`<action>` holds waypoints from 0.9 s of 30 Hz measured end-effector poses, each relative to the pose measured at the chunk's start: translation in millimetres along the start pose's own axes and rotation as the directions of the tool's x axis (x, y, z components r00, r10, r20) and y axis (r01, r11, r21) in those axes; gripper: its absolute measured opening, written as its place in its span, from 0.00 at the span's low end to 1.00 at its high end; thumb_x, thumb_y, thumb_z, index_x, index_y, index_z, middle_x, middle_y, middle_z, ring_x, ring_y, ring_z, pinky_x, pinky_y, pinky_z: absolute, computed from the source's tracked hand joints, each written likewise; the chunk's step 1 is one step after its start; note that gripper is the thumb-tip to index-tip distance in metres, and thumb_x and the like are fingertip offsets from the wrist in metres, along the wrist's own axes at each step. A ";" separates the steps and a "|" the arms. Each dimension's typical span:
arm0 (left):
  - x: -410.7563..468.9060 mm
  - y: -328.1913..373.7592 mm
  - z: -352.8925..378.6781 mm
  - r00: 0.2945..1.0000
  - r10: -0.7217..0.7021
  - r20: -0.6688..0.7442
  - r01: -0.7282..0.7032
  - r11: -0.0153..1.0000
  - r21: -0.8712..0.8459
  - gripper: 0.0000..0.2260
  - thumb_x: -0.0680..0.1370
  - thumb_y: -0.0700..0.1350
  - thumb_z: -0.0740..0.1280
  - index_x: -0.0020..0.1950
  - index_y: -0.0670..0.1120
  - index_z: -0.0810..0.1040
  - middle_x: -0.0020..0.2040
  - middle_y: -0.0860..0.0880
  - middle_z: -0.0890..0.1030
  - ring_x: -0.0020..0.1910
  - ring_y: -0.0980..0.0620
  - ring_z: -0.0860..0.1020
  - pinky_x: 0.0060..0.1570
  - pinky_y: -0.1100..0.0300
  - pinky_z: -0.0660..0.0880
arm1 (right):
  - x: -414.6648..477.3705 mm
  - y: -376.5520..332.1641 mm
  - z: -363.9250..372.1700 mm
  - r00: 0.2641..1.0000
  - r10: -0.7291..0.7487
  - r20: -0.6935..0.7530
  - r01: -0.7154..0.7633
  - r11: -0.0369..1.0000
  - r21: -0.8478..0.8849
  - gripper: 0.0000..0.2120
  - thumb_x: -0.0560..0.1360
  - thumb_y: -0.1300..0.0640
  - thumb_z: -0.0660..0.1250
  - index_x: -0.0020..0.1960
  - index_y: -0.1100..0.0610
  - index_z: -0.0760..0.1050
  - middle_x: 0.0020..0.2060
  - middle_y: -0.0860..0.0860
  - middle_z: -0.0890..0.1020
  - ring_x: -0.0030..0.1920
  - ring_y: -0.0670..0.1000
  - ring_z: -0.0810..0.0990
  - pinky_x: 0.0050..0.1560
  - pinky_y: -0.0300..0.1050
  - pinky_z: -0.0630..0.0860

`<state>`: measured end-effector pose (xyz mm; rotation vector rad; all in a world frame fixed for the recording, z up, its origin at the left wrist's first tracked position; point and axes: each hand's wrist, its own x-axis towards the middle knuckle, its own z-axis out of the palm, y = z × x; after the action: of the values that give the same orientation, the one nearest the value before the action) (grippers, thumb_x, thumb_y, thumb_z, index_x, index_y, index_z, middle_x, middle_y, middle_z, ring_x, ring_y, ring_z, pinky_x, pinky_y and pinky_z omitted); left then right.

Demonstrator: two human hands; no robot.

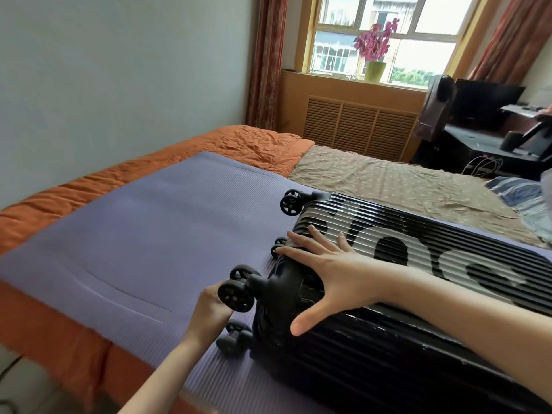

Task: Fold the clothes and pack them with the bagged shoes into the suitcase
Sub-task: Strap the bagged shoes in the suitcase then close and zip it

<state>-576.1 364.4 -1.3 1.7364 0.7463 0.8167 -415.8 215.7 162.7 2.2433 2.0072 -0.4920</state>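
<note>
— Where were the hands?

— My right hand [322, 273] lay spread flat on the wheel end of the suitcase [418, 360]. The left hand [209, 306] was at a wheel [236, 294], fingers hidden behind it, so I couldn't tell whether it gripped.

— And the case?

— Closed, lying flat on the purple mat [149, 234] over the bed [373, 180].

— Progress?

— Barely begun, I judged: nothing folded, nothing packed, the lid yet to be opened. I saw no bagged shoes (off-camera, perhaps), only a striped cloth [522, 198] at the bed's far right edge. What stood in the way was the closed lid itself.
</note>
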 end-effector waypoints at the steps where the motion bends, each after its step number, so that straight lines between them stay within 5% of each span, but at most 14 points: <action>1: -1.3 -0.8 1.0 1.000 -0.007 -0.006 0.007 1.000 -0.023 0.17 0.70 0.28 0.67 0.29 0.48 0.76 0.27 0.56 0.80 0.28 0.62 0.75 0.30 0.71 0.69 | 0.0 -0.4 -0.1 1.000 0.000 0.002 0.000 1.000 0.003 0.55 0.61 0.28 0.69 0.76 0.39 0.40 0.75 0.38 0.36 0.72 0.47 0.25 0.70 0.66 0.30; 4: -7.2 -10.3 0.9 1.000 -0.001 -0.031 -0.001 0.998 -0.061 0.05 0.68 0.41 0.68 0.31 0.44 0.78 0.27 0.45 0.78 0.29 0.55 0.72 0.34 0.60 0.68 | 1.4 -0.9 -1.8 1.000 0.007 0.001 -0.007 1.000 0.011 0.54 0.61 0.28 0.69 0.76 0.39 0.41 0.75 0.38 0.37 0.72 0.47 0.26 0.70 0.67 0.31; 7: -15.9 -14.5 -1.5 1.000 -0.002 -0.017 0.000 0.996 -0.086 0.04 0.71 0.39 0.71 0.39 0.47 0.83 0.34 0.38 0.81 0.33 0.49 0.75 0.36 0.56 0.69 | 2.0 -1.8 -2.6 1.000 0.009 0.005 -0.009 1.000 0.013 0.54 0.62 0.29 0.70 0.76 0.39 0.42 0.75 0.38 0.38 0.73 0.46 0.27 0.70 0.67 0.30; 10: -26.2 -10.9 -2.6 0.999 0.041 -0.021 -0.043 0.995 -0.095 0.13 0.71 0.37 0.73 0.45 0.56 0.84 0.38 0.43 0.84 0.35 0.46 0.76 0.37 0.53 0.70 | 1.3 -1.6 -1.9 1.000 0.013 0.005 -0.013 1.000 0.010 0.54 0.61 0.28 0.69 0.76 0.38 0.42 0.75 0.38 0.38 0.73 0.46 0.28 0.70 0.67 0.31; 14: -36.8 -1.6 -2.6 0.997 0.067 -0.043 -0.070 0.995 -0.066 0.16 0.71 0.34 0.72 0.45 0.56 0.82 0.39 0.52 0.84 0.38 0.49 0.82 0.40 0.56 0.75 | 1.0 -1.4 -3.0 1.000 0.021 0.000 -0.021 1.000 0.015 0.54 0.60 0.28 0.69 0.76 0.38 0.43 0.76 0.37 0.39 0.74 0.46 0.30 0.71 0.65 0.31; 17: -49.6 -0.2 -6.5 0.995 0.088 -0.045 -0.090 0.994 -0.059 0.14 0.72 0.34 0.72 0.43 0.54 0.83 0.39 0.52 0.84 0.40 0.53 0.82 0.44 0.62 0.77 | 0.3 -1.6 -6.8 1.000 0.024 0.001 -0.024 1.000 0.020 0.54 0.61 0.28 0.70 0.76 0.38 0.44 0.76 0.38 0.39 0.74 0.46 0.31 0.72 0.65 0.33; 27: -68.1 2.5 -0.9 0.994 -0.021 -0.104 0.008 0.992 -0.129 0.10 0.73 0.36 0.71 0.40 0.51 0.83 0.37 0.48 0.85 0.38 0.45 0.83 0.42 0.51 0.77 | -12.8 -7.2 4.5 0.990 0.060 -0.124 -0.062 0.998 -0.011 0.53 0.60 0.26 0.67 0.76 0.37 0.43 0.76 0.42 0.38 0.74 0.52 0.29 0.72 0.69 0.38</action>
<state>-615.8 309.7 -10.4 1.5817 0.7593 0.9321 -424.8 203.2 163.3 2.3738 1.9829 -0.3391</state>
